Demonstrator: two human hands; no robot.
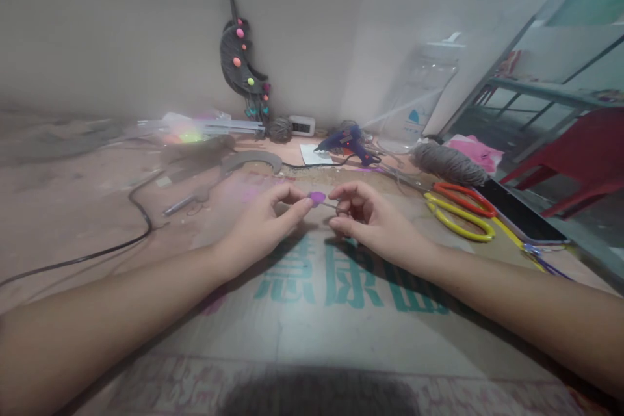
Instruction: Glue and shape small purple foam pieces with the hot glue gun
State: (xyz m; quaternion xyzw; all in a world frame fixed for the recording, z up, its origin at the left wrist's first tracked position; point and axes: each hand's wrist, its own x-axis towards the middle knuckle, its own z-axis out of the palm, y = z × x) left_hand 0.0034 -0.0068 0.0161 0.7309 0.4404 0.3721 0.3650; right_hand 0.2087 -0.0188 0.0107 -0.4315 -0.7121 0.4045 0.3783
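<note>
Between the thumb and fingertips of my left hand (273, 216) is a small purple piece (318, 197), rounded and soft-looking. From it a thin grey strand (330, 207) runs to the right. My right hand (368, 213) meets that strand with its curled fingers, while its index finger and thumb stay apart. Whether the strand is yarn or something stiffer cannot be made out. Both hands are just above a printed sheet (312, 331) with green characters.
Beyond the hands lie a blue glue gun (347, 142), a grey crescent (253, 159) and a small digital clock (302, 125). Scissors (461, 211), grey yarn (448, 162) and a phone (521, 211) sit at right. A black cord (146, 221) crosses the left. A decorated moon (236, 58) hangs behind.
</note>
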